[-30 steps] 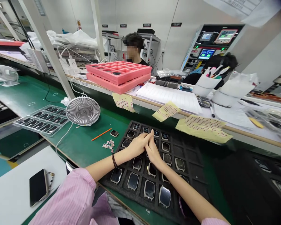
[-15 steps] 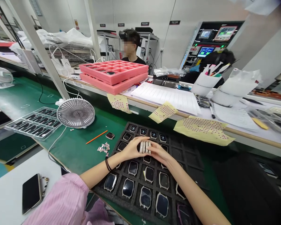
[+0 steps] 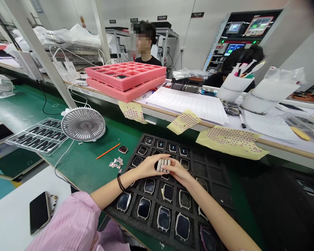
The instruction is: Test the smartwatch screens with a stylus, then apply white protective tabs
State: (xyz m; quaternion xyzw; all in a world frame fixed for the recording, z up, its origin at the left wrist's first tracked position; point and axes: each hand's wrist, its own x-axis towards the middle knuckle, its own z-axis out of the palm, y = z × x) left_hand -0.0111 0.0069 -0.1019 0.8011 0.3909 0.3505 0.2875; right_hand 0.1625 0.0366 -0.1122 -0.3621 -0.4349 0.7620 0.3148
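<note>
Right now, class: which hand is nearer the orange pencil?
Left. The left hand is right of the orange pencil; the right hand lies farther off, beyond the left hand.

An electronics workshop, with green workbenches (image 3: 75, 167) and pink foam trays (image 3: 125, 85)

A pale pink pinstriped sleeve (image 3: 65, 223) lies near the black foam tray (image 3: 214, 195) holding silvery-white watch cases (image 3: 163, 165), on a green bench (image 3: 75, 167) with an orange pencil (image 3: 107, 151), coral-pink foam trays (image 3: 125, 87) and pale yellow sheets (image 3: 231, 143) patterned in dark red dots.
</note>
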